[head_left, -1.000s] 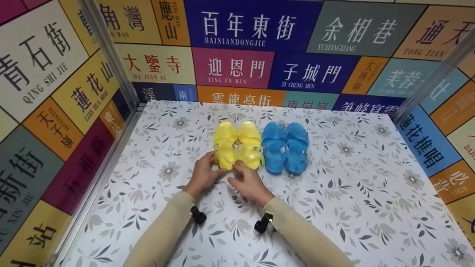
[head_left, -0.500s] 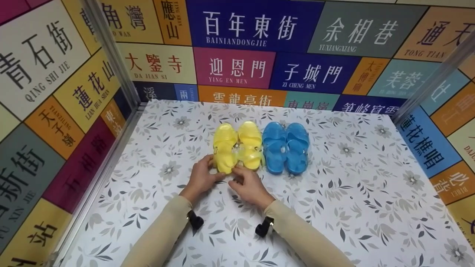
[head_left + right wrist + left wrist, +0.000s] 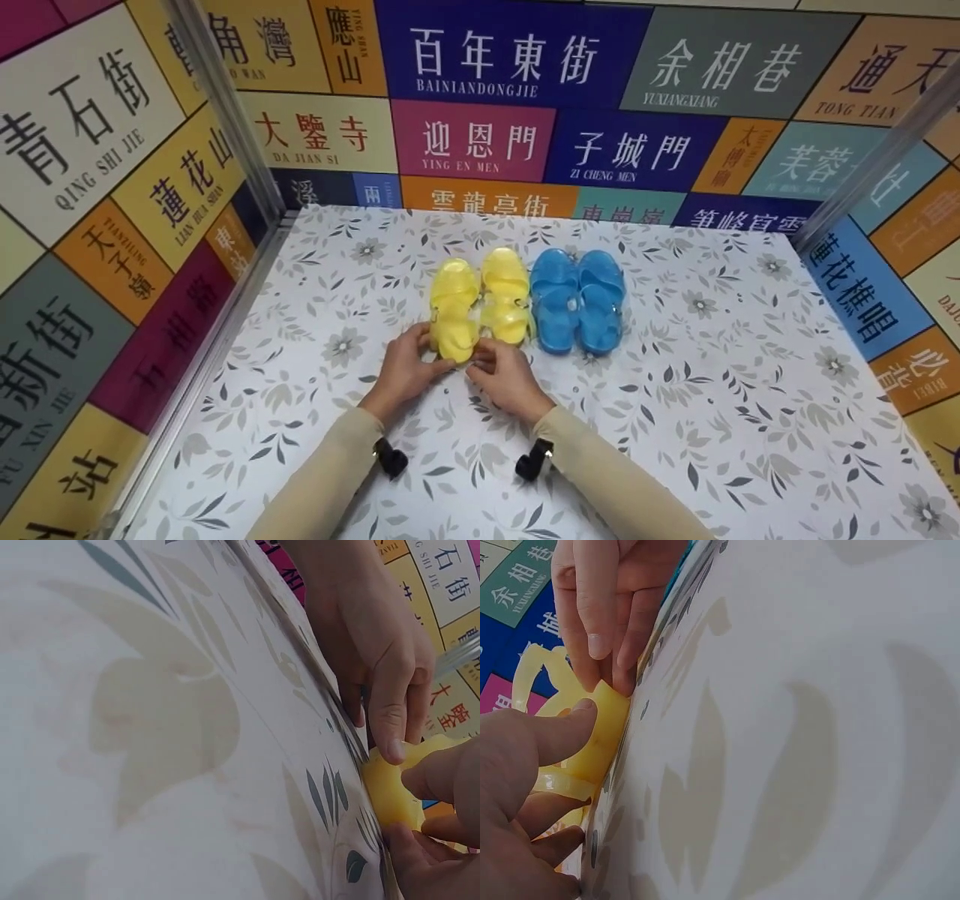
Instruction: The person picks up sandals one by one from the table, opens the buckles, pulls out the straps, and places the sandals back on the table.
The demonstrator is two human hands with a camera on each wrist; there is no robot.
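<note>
Two yellow sandals lie side by side on the floral cloth. My left hand (image 3: 409, 367) grips the heel of the left yellow sandal (image 3: 454, 304), thumb on the heel and fingers along its outer side, as the left wrist view shows. My right hand (image 3: 514, 379) touches the inner side of the same heel with its fingertips (image 3: 592, 682); its thumb stands apart. The right yellow sandal (image 3: 505, 292), untouched, lies a little farther forward. Beside it sits a pair of blue sandals (image 3: 555, 300), toes pointing away from me.
A white cloth with grey leaf print (image 3: 675, 420) covers the table. Panels with coloured street-name signs (image 3: 472, 139) rise at the back and both sides, with metal posts (image 3: 225, 112) at the corners.
The left yellow sandal has slid toward me, so its heel now sits nearer than the right one's. Both hands have moved back slightly with it. The blue sandals have stayed put.
</note>
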